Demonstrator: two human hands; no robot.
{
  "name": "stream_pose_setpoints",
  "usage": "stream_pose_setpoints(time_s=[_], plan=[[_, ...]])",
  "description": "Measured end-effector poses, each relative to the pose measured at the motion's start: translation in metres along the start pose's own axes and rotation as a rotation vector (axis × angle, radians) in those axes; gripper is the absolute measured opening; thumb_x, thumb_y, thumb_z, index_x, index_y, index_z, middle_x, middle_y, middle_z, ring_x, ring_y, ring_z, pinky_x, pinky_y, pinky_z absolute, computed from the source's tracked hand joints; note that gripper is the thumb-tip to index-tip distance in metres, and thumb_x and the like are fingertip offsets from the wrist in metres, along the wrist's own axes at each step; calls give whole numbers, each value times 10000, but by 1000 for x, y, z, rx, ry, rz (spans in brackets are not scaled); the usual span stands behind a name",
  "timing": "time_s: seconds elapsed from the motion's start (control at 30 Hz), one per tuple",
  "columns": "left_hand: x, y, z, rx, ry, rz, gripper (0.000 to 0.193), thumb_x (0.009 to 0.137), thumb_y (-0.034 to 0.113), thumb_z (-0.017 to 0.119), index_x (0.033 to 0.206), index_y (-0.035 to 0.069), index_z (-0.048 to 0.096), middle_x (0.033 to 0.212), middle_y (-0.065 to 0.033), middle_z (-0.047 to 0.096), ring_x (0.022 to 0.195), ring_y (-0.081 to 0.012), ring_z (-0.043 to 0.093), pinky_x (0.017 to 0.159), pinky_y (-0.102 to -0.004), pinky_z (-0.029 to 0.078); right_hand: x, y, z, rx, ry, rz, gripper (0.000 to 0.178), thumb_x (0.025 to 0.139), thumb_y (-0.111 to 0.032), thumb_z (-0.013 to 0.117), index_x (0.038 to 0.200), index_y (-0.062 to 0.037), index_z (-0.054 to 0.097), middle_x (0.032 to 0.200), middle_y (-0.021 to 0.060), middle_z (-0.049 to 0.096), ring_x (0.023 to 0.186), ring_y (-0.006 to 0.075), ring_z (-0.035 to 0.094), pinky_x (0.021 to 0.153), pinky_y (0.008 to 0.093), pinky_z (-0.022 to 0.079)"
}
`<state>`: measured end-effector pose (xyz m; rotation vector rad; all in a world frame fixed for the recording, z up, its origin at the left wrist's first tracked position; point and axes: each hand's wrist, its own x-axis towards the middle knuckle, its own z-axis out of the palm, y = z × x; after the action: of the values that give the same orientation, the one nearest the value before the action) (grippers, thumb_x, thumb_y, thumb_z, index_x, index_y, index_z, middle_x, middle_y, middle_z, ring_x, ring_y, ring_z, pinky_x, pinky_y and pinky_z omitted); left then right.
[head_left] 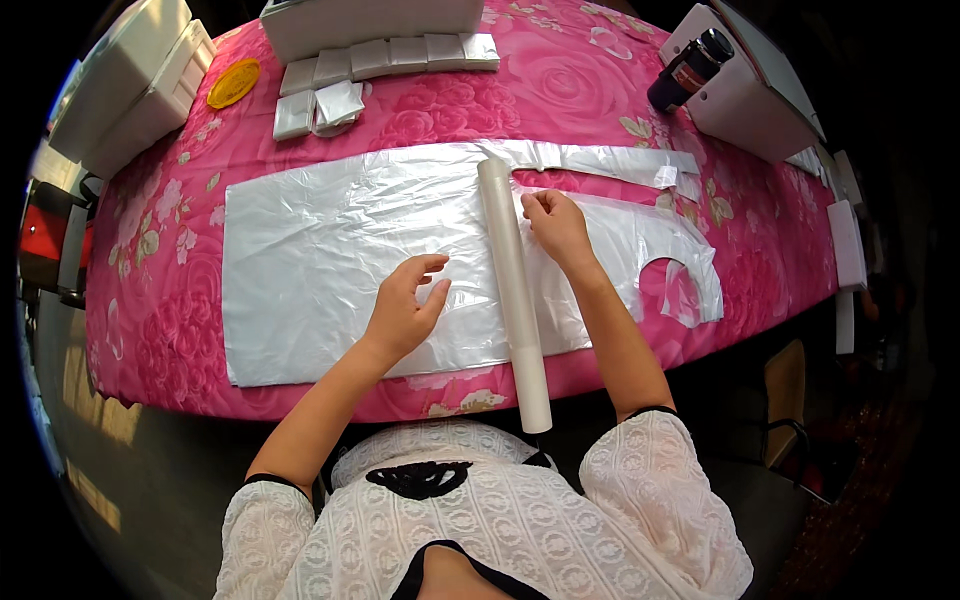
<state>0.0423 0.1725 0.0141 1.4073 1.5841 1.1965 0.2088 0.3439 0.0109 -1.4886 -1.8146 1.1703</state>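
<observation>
A thin, shiny, whitish plastic sheet (330,270) lies spread over the table, with a long strip (610,160) and a rounded cut-out at its right end. Across it rests a long pale roll (512,280), its near end jutting past the table's front edge. Left of the roll, my left hand (402,310) hovers over the sheet, thumb and fingers apart and nothing in them. Just right of the roll's far half is my right hand (558,230), its fingers curled into a pinch near the sheet's edge. Whatever lies between those fingertips is too small to make out.
Several folded whitish packets (370,60) line the back beside a white box (370,25). A yellow oval dish (234,83) sits at far left near stacked white containers (150,90). At far right, a dark flask (690,70) stands by another white box (750,90). Pink flowered cloth (160,300) covers the table.
</observation>
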Motion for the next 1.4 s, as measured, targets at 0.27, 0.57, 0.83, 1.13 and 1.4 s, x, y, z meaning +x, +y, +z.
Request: stream_pose_setpoints(time_s=[0.27,0.57,0.83,1.13,1.4], plan=[[-1,-2,25,293,-183,259,410,764,109,604,1148,21,488,1148,-162,519,1034,-317,509,881,-368,429,40,-24,13,365,-348,301,379,849,-361,538,851,16,577,715,59,585,595,136,546,558,256,446],[3,-3,20,265,-223,222,406,764,87,592,1153,35,490,1136,-150,530,1034,-311,507,881,-367,423,111,0,-18,1534,22,296,227,848,-203,473,978,-17,485,941,129,581,894,270,564,787,411,462],[5,2,17,83,-56,116,306,785,57,581,1087,27,547,1052,-132,585,962,-290,559,830,-325,447,105,-94,-127,1162,322,-402,334,884,-242,391,1115,-19,485,1041,152,595,975,264,561,877,395,405],[-25,23,-10,274,-235,198,293,796,134,565,1073,41,554,1038,-163,580,930,-336,557,811,-389,455,-23,-160,154,-323,-353,-950,683,847,-486,457,1275,40,376,1278,236,420,1221,362,357,1019,408,269],[-58,25,-53,316,-729,18,400,802,235,587,1152,47,543,1181,-169,528,1128,-324,461,971,-391,345,-101,-145,226,-390,-984,-829,802,842,-529,419,1360,40,195,1398,284,170,1325,407,87,1071,459,128]])
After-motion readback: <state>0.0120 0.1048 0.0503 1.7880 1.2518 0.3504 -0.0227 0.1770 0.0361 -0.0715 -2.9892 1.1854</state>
